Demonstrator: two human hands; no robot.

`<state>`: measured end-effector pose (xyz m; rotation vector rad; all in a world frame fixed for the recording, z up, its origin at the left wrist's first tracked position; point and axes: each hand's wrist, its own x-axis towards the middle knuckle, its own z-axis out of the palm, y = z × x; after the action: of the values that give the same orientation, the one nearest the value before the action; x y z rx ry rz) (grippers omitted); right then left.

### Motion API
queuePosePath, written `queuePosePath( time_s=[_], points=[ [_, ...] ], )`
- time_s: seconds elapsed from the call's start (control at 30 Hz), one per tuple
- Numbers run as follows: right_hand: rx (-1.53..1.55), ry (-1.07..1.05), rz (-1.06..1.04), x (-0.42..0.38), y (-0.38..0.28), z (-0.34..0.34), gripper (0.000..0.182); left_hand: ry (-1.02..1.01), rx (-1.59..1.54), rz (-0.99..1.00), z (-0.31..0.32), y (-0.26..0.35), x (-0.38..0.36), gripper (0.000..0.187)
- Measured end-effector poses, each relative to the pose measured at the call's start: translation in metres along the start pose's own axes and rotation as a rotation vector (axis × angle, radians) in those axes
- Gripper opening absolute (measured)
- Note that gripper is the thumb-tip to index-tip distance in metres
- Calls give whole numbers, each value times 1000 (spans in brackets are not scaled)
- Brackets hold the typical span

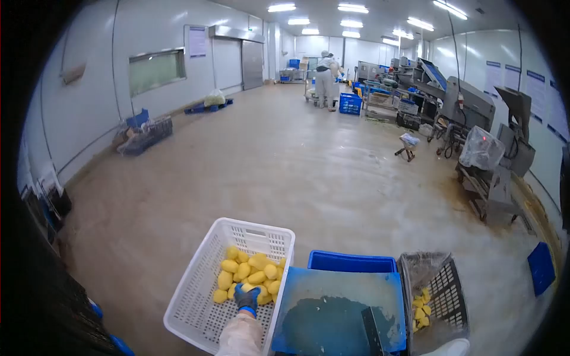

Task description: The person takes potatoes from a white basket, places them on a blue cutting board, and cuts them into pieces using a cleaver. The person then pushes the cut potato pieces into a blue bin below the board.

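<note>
My left hand [247, 298], in a blue glove, reaches down into a white perforated plastic basket [184, 285]. Its fingers are curled around a peeled yellow potato [247, 287] among several other peeled potatoes [256, 267]. To the right, a wet blue cutting board [309, 291] lies level, with a dark-bladed knife [373, 329] on or just above it. My right hand is not visible; only what looks like a white sleeve [450, 347] shows at the bottom edge.
Beyond the board stands a blue bin [350, 261]. At its right, a dark crate [448, 291] lined with plastic holds yellow pieces [421, 308]. Machinery [469, 107] lines the right wall. A person in white [325, 80] stands at the back beside a blue crate [350, 104].
</note>
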<state>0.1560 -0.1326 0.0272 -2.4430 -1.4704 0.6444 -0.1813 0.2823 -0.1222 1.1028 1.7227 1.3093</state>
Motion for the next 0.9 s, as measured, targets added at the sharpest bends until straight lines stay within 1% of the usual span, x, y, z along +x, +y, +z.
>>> queuePosePath(
  time_s=[0.03,0.07,0.1,0.17,0.2,0.23,0.27,0.3,0.33,0.37,0.43,0.47,0.5,0.53,0.57,0.63,0.67,0.73,0.77,0.83,0.87,0.9],
  points=[
    [21,5,4,-2,-3,-1,36,-120,-137,141,9,4,-1,59],
    [9,-10,-26,-5,-9,-12,37,-199,-100,230,15,22,-22,57],
    [-1,-22,-53,-6,-13,-18,38,-282,-62,318,22,57,-54,56],
    [128,9,111,-4,-13,-13,37,-677,-152,237,9,152,-153,57],
    [170,-7,77,-1,-7,-10,42,-744,17,282,9,165,-192,60],
    [213,-20,43,-2,-3,-13,46,-809,184,331,13,168,-224,62],
    [266,-62,66,-4,-18,-32,36,-832,192,331,26,154,-250,62],
    [317,-106,90,-9,-27,-43,26,-871,270,344,42,127,-273,65],
    [325,-107,112,12,34,28,26,-908,347,358,59,103,-286,68],
    [-1,314,-408,37,71,90,30,-872,391,420,79,84,-289,70],
    [495,171,38,14,30,69,28,-809,515,526,80,70,-301,73],
    [449,124,30,9,28,64,27,-867,621,449,76,84,-300,75],
    [408,59,17,3,25,66,25,-870,629,452,66,90,-299,77],
    [361,-8,-98,-9,13,51,32,-862,632,464,59,97,-293,79],
    [317,-58,-226,-16,0,28,39,-833,685,414,50,110,-293,77],
    [554,-158,14,-26,-25,5,34,-885,502,228,47,99,-279,79],
    [552,-170,13,-24,-21,13,34,-881,504,215,48,97,-278,79],
    [310,149,-406,-22,-14,36,32,-725,486,460,39,91,-281,70],
    [311,139,-409,-20,-13,44,32,-721,490,450,35,91,-280,70],
    [131,91,-353,-21,-23,43,35,-731,715,501,22,102,-282,63],
    [134,84,-356,-22,-27,41,35,-728,721,495,19,101,-280,63],
    [280,-15,-222,-31,-45,19,36,-681,726,474,16,100,-277,59]
  ],
)
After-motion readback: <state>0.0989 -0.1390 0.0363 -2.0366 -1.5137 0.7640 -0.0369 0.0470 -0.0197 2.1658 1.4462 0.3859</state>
